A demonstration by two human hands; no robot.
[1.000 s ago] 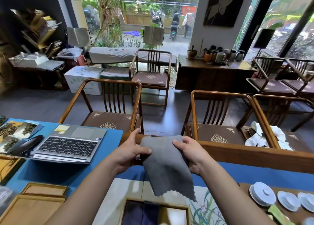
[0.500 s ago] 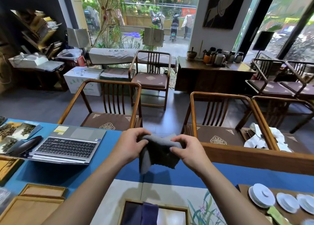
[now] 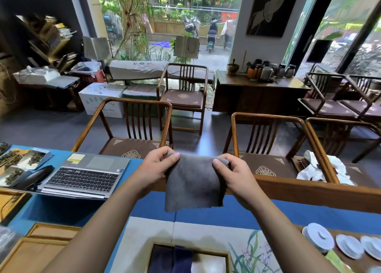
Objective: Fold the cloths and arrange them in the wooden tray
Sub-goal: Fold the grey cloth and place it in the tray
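A grey cloth hangs in the air above the blue table, folded over along its top edge. My left hand pinches its top left corner and my right hand pinches its top right corner. Its ragged lower edge hangs free. Straight below, at the bottom of the view, sits the wooden tray on a pale painted mat. Dark blue folded cloths lie in the tray's left part; its right part shows a pale bottom.
An open laptop lies at left on the blue table. White lids and small dishes sit at lower right, wooden trays at lower left. Wooden chairs stand beyond the table's raised wooden far edge.
One second ago the cloth hung long and loose. Half a second ago my hands had bunched it together. Now it is spread taut between both hands, shorter, as a folded square.
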